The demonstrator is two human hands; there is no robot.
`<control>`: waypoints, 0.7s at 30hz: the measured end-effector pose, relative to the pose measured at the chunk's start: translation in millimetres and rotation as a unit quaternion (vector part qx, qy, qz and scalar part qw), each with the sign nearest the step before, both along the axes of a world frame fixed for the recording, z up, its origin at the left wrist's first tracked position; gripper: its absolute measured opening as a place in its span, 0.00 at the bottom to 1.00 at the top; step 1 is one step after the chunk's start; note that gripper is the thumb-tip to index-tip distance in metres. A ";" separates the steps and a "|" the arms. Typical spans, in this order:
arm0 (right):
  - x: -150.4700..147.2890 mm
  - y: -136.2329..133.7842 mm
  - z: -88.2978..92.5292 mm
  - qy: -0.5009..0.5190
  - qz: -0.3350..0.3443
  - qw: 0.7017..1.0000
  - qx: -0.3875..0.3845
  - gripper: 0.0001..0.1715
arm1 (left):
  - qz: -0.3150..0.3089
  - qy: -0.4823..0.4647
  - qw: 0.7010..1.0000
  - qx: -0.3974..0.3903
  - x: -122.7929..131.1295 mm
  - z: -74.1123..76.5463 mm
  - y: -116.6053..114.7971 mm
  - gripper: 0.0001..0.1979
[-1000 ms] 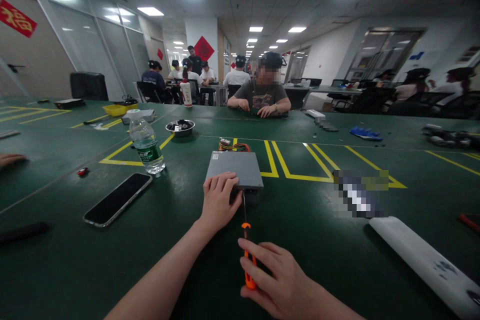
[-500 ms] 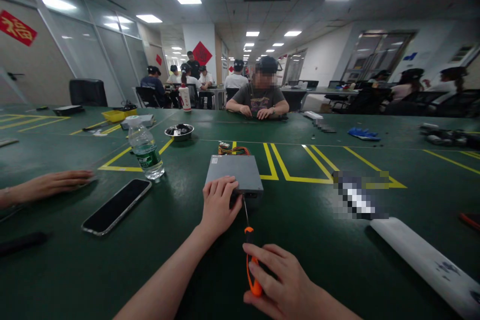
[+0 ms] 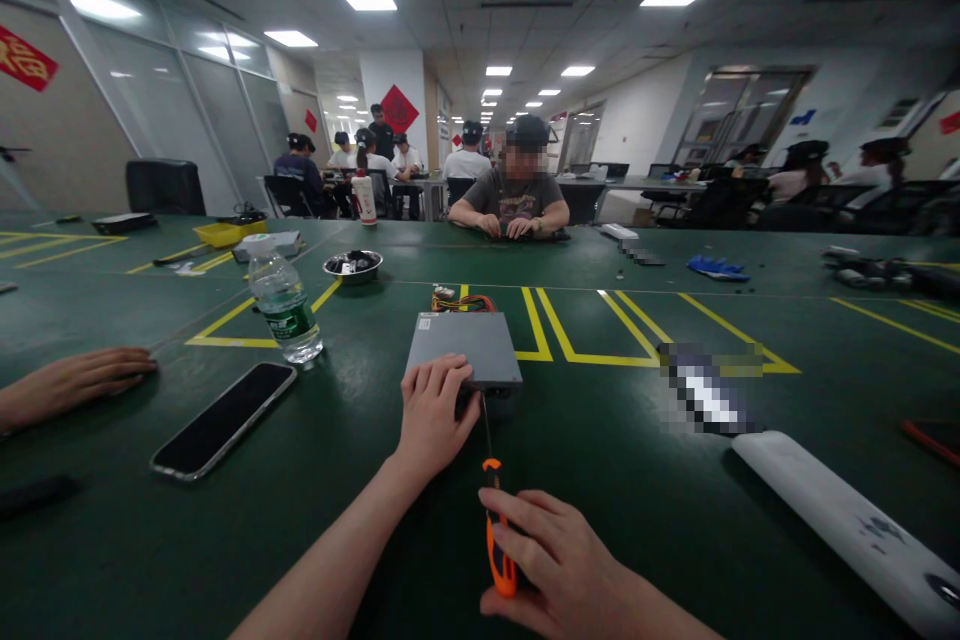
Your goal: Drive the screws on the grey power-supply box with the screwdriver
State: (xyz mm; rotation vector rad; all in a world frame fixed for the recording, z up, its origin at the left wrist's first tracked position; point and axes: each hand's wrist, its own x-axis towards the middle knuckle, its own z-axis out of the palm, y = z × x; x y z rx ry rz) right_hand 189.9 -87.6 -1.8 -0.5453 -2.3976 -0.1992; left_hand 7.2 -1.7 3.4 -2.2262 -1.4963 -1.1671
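A grey metal power supply unit (image 3: pixel 480 340) lies flat on the green table, its bundle of coloured wires (image 3: pixel 463 301) at the far side. My left hand (image 3: pixel 439 410) grips its near left corner, fingers over the top and thumb at the front face. In my right hand (image 3: pixel 551 550) is a screwdriver (image 3: pixel 496 530) with an orange and black handle, held between thumb and fingers. Its thin shaft points away from me and reaches the unit's front face beside my left thumb. The tip's exact contact is too small to make out.
Left of the unit stand a water bottle (image 3: pixel 286 305) and a phone (image 3: pixel 225 420); another person's hand (image 3: pixel 82 380) rests beyond them. A metal bowl (image 3: pixel 352 266) sits farther back. On the right lies a long white object (image 3: pixel 840 510). A person (image 3: pixel 517 195) sits opposite.
The screwdriver's handle has turned slightly in my right fingers, showing a different orange and black side. My left hand keeps its place on the power supply unit. The whole view has shifted a little.
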 end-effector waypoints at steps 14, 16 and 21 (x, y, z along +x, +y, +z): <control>-1.3 -0.6 -3.6 -0.012 -0.005 0.998 -0.057 0.18 | 0.006 0.006 1.000 -0.001 -0.4 0.1 -0.3 0.11; -1.6 -1.1 2.7 -0.049 -0.003 0.996 -0.069 0.23 | 0.005 0.005 1.000 -0.003 -0.6 0.2 -0.1 0.11; -0.7 -1.6 7.3 -0.064 0.000 0.997 -0.031 0.18 | 0.004 0.003 1.000 -0.004 -0.6 -0.7 0.6 0.11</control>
